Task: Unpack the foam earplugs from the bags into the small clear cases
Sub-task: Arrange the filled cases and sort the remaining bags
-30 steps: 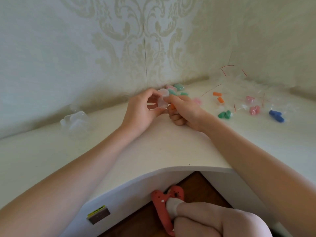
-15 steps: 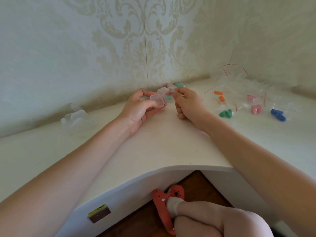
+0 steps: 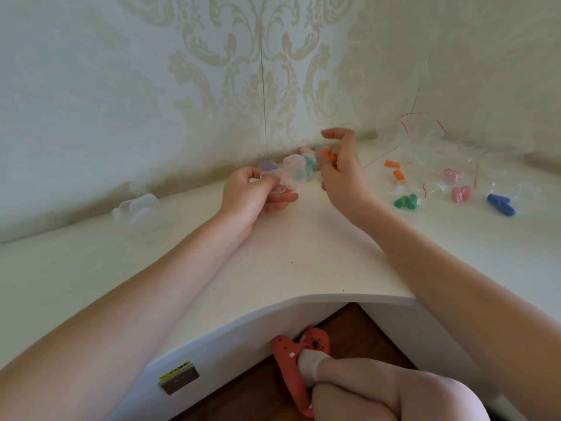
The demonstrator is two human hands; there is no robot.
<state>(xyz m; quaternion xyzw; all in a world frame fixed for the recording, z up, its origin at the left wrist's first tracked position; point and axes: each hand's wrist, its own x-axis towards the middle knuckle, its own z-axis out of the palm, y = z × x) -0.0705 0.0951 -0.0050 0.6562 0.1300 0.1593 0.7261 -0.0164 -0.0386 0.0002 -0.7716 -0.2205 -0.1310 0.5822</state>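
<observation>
Near the desk's point(image 3: 273, 256) back corner, the left hand point(image 3: 249, 192) pinches an open clear case point(image 3: 280, 182) between thumb and fingers, just above the surface. The right hand point(image 3: 340, 168), close beside it and partly curled, holds orange earplugs point(image 3: 328, 155) at its fingertips. This looks like the filling step: the next move calls for bringing the plugs over the case's mouth, dropping them in, and closing the lid, while bagged pairs point(image 3: 461, 192) wait toward the right edge.
</observation>
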